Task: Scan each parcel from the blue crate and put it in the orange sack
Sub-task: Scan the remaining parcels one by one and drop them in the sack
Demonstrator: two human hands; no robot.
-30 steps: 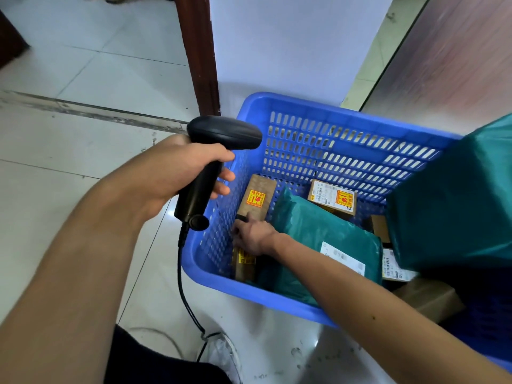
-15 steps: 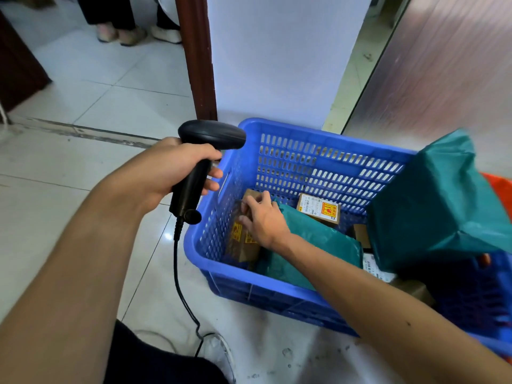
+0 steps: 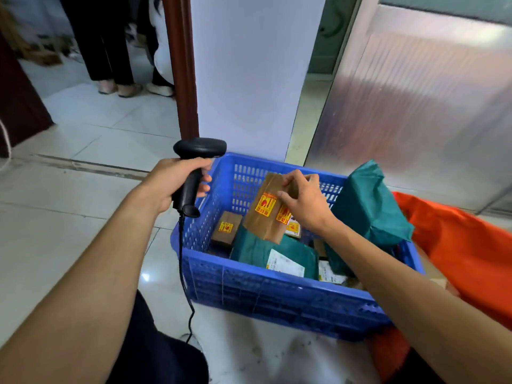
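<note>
A blue crate [image 3: 277, 289] stands on the tiled floor before me. My right hand [image 3: 303, 202] grips the top of a brown cardboard parcel [image 3: 263, 217] with yellow stickers, held tilted above the crate's inside. My left hand [image 3: 173, 181] holds a black barcode scanner [image 3: 194, 173] by its handle, just left of the crate's far left corner. Inside the crate lie a small brown box [image 3: 225, 227], a flat green mailer [image 3: 263, 252] with a white label, and a bulky green bag [image 3: 368, 212] at the right. The orange sack [image 3: 457, 245] lies right of the crate.
The scanner's black cable [image 3: 184, 273] hangs down along the crate's left side to the floor. A dark red door post [image 3: 181, 65] and a white panel [image 3: 255, 73] rise behind the crate. People's legs and shoes [image 3: 119, 84] stand at the far left.
My right hand has lifted the brown parcel from the crate's left side up above the other parcels. The scanner hand stays about where it was. The view has tilted up.
</note>
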